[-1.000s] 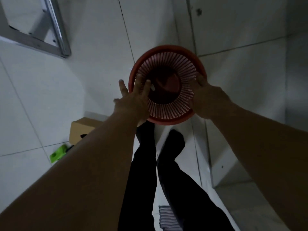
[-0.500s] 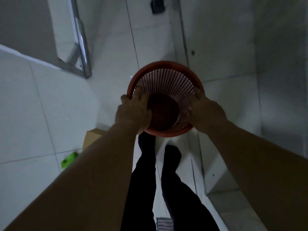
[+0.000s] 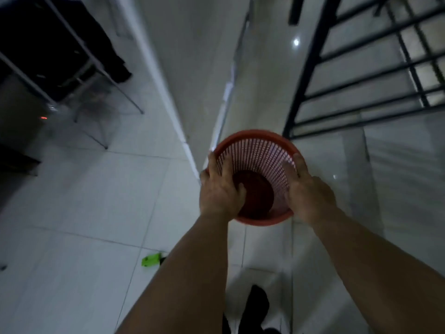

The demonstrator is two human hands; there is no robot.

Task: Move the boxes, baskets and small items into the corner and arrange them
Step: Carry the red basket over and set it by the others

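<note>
A round red plastic basket (image 3: 260, 150) with slotted sides hangs in the air in front of me, its opening facing me. My left hand (image 3: 220, 189) grips its left rim, fingers reaching inside. On the right rim sits my right hand (image 3: 307, 191), fingers curled over the edge. The inside of the basket looks bare. A small green item (image 3: 151, 259) lies on the floor tiles below my left forearm.
White floor tiles (image 3: 84, 201) spread to the left. A metal-legged table or rack (image 3: 79, 68) with dark cloth stands at the upper left. A wall corner edge (image 3: 168, 104) runs down the middle. Black stair railing (image 3: 361, 80) fills the upper right. My dark-clad feet (image 3: 257, 302) show at the bottom.
The view has swung upward and the basket has risen with both hands. The cardboard box has left the view; the railing and the rack have come into sight.
</note>
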